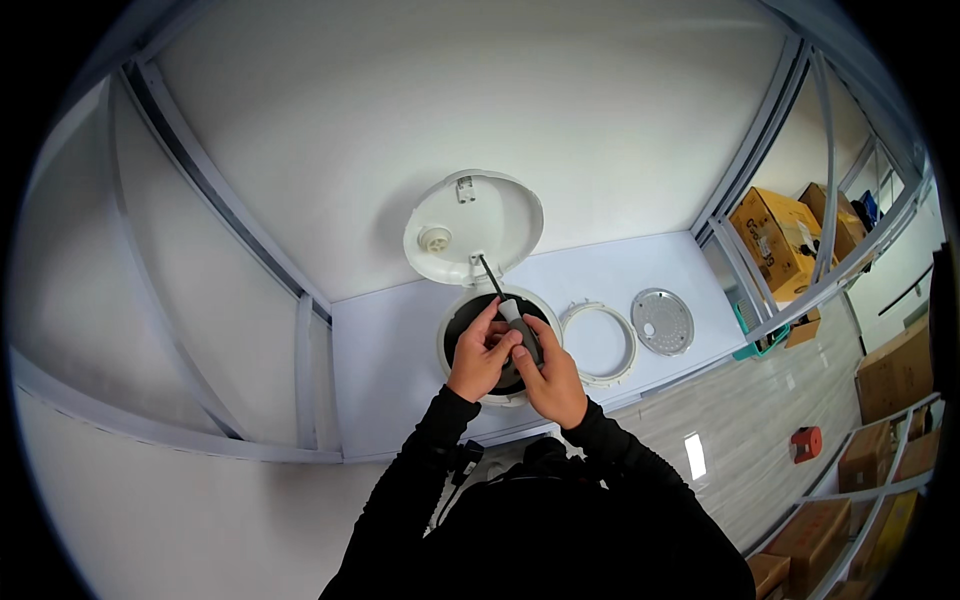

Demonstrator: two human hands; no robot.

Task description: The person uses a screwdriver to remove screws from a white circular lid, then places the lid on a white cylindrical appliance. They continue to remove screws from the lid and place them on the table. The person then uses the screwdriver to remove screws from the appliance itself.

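Both my left hand [477, 360] and my right hand [550, 375] are closed on a screwdriver [517, 324] with a grey and white handle. Its thin shaft rises up and left to a small fitting near the lower edge of a raised white lid [494, 218]. The lid has a round fitting at the left and a small bracket at the top. Below it, my hands are over a round white appliance [453, 308] with a dark inside, which they partly hide. A white plastic ring [630, 340] and a perforated silver disc [675, 310] lie to the right.
The white worktable [385, 350] stands against a wall inside a metal frame [235, 225]. At the right are cardboard boxes [770, 230], a teal basket [745, 335], a red object [805, 445] on the floor and shelving with more boxes [865, 460].
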